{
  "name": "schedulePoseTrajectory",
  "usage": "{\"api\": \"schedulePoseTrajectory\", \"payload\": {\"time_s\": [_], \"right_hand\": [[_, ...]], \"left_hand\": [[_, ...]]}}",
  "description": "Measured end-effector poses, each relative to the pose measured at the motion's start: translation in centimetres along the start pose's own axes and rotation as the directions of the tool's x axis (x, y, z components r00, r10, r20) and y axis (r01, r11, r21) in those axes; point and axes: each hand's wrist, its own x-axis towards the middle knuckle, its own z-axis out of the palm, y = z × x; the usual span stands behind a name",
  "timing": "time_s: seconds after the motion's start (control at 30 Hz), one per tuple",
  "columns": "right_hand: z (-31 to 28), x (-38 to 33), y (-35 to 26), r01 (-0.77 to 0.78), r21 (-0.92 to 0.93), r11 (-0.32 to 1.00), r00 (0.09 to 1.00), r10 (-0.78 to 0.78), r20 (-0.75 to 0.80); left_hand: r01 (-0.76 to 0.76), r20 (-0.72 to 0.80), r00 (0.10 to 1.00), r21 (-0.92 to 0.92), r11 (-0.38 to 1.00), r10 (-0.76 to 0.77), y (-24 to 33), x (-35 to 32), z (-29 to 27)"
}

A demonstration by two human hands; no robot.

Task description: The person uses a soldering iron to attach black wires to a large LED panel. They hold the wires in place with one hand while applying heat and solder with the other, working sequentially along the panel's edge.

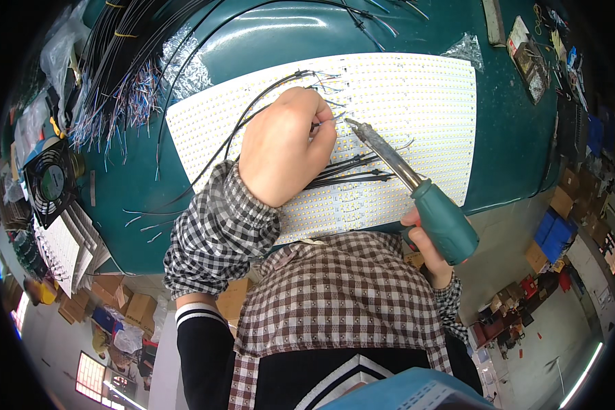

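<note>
Checked sleeves reach over the green worktop (506,137) edge. Left hand (283,147) pinches a thin wire (324,121) on the white LED panel (417,96); right hand (427,246) grips a soldering iron (417,188), tip just beside it.

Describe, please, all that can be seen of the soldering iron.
The soldering iron has a thick teal handle and a long metal shaft with a dull grey tip. The right hand grips the handle. The iron lies slanted, tip pointing up-left over the white LED panel, close to the left hand, which pinches a thin wire. Whether the tip touches the panel is unclear.
</note>
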Motion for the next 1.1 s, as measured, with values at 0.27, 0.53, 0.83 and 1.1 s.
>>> {"api": "schedulePoseTrajectory", "payload": {"time_s": [0.27, 0.53, 0.83, 1.1], "right_hand": [[0.4, 0.4, -0.7, 0.012, 0.05, 0.999, 0.999, -0.01, -0.031], [-0.1, -0.3, 0.3, -0.015, 0.034, 0.999, 1.0, 0.015, 0.001], [-0.3, -0.5, 0.4, -0.054, 0.062, 0.997, 0.998, 0.054, -0.006], [-0.1, -0.3, -0.2, -0.101, 0.253, 0.962, 0.991, 0.12, -0.06]], "left_hand": [[0.002, -0.001, 1.0, 0.005, 1.0, -0.002, 0.0, 0.0, 0.0], [-0.007, -0.007, 1.0, 0.004, 1.0, 0.007, 0.0, 0.0, 0.1], [-0.02, -0.015, 1.0, 0.007, 1.0, 0.02, 0.0, -0.1, 0.2], [-0.072, 0.01, 0.997, -0.06, 0.996, 0.072, 0.4, -0.5, -0.5]]}}
